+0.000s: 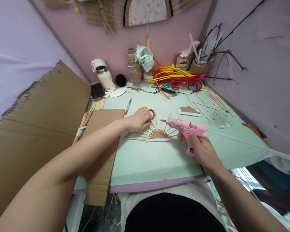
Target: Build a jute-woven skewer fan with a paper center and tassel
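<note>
- Glue gun (184, 125): one.
- Cardboard half-rounds (157, 135): two; one just left of glue gun, one beyond it.
- Cardboard sheets (101, 174): two, well left of glue gun.
- Flask (106, 79): one, beyond glue gun, leftward.
- Twine spool (135, 68): one, likewise.

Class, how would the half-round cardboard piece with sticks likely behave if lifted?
The cardboard piece probably feels light and fairly stiff, being small and flat. Its sticks might catch or snap, since they look slender and jut outward.

Head-worn view, facing forward and down, close above the table (149, 164), pink wall (122, 40) beyond
</note>
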The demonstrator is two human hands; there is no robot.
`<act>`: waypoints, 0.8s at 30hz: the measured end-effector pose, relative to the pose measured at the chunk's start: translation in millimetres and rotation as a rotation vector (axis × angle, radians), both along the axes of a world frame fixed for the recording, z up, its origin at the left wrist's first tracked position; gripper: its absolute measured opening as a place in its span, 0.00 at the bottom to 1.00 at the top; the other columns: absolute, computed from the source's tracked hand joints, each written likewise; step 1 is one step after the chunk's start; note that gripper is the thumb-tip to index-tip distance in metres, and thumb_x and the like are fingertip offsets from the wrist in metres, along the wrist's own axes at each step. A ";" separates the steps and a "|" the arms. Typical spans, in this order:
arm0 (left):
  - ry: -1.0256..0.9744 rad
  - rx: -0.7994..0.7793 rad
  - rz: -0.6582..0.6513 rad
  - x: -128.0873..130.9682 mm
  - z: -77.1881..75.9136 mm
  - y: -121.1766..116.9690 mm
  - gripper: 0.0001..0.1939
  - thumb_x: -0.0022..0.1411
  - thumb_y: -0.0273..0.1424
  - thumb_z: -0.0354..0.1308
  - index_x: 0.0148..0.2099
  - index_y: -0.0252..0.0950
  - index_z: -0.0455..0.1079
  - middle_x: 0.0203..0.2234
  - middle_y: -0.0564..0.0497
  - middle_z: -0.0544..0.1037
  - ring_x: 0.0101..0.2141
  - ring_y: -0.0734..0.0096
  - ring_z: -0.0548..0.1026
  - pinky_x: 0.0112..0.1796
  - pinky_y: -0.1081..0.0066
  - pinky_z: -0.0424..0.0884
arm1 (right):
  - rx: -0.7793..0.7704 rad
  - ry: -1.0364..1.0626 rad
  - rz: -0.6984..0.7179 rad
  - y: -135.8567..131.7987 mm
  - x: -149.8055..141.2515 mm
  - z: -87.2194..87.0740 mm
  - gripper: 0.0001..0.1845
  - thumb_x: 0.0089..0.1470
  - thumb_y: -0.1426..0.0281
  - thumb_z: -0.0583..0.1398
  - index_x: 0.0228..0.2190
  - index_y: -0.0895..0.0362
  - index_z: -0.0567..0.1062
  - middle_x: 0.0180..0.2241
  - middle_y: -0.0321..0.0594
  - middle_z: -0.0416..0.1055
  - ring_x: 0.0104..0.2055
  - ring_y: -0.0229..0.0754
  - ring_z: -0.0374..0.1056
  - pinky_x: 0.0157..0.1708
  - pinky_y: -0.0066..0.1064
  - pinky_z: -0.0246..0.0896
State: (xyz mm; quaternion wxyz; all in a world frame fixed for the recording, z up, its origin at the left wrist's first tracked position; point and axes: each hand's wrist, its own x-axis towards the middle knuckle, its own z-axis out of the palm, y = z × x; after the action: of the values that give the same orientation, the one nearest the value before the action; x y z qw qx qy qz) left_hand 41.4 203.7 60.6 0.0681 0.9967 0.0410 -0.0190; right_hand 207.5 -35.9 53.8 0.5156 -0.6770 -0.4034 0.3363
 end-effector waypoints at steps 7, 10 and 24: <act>-0.001 -0.023 -0.006 -0.1 0.9 0.7 0.08 0.67 0.35 0.48 0.37 0.37 0.62 0.35 0.43 0.69 0.37 0.58 0.65 0.42 0.59 0.64 | 0.018 0.002 -0.003 -0.1 2.0 -3.0 0.32 0.53 0.41 0.55 0.30 0.59 0.76 0.21 0.35 0.64 0.18 0.35 0.57 0.17 0.28 0.55; -0.005 -0.052 -0.013 0.1 2.3 0.0 0.08 0.67 0.35 0.49 0.36 0.38 0.61 0.35 0.44 0.69 0.36 0.59 0.65 0.41 0.59 0.64 | 0.021 -0.003 -0.001 0.2 1.9 -3.5 0.33 0.53 0.41 0.55 0.30 0.59 0.76 0.21 0.35 0.64 0.18 0.35 0.58 0.17 0.28 0.56; 0.002 -0.050 0.001 0.9 1.5 -2.0 0.10 0.67 0.37 0.49 0.36 0.37 0.62 0.36 0.43 0.70 0.37 0.58 0.65 0.42 0.59 0.64 | 0.007 -0.002 0.010 -1.4 1.6 -2.9 0.33 0.56 0.41 0.52 0.32 0.59 0.77 0.19 0.33 0.61 0.18 0.36 0.58 0.18 0.28 0.56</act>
State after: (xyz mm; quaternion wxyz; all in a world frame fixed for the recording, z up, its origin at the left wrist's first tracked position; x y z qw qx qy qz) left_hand 42.3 201.7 62.1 0.0930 0.9946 0.0412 -0.0208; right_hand 209.1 -37.3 50.9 0.5158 -0.6737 -0.4082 0.3369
